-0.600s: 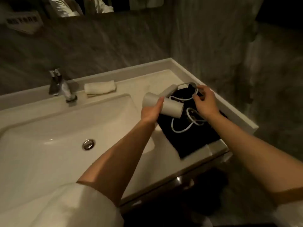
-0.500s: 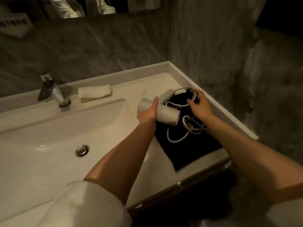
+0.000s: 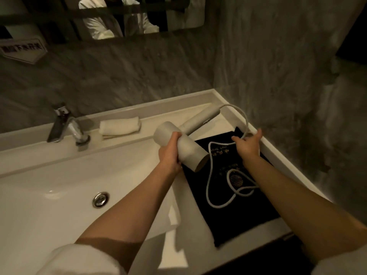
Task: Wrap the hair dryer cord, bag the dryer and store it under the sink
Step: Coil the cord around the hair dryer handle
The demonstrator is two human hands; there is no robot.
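Observation:
A pale grey hair dryer [image 3: 190, 147] is held above the right side of the counter, its handle pointing away to the upper right. My left hand [image 3: 170, 153] grips its barrel from the left. Its white cord [image 3: 210, 187] arcs out of the handle end, runs through my right hand [image 3: 248, 144], then lies in loose loops on a flat black bag [image 3: 244, 215] with gold print. The bag lies on the counter by the right wall, partly under my right forearm.
A white basin [image 3: 59, 195] with a round metal drain [image 3: 100, 199] fills the left. A chrome faucet [image 3: 67, 126] and a rolled white towel [image 3: 120, 128] sit along the back ledge. Grey stone walls close in behind and to the right. A mirror [image 3: 119, 16] hangs above.
The dryer has been lifted and turned so its handle points up and away. My right hand has pinched the cord near the handle and drawn it up into an arc. The camera tilted upward.

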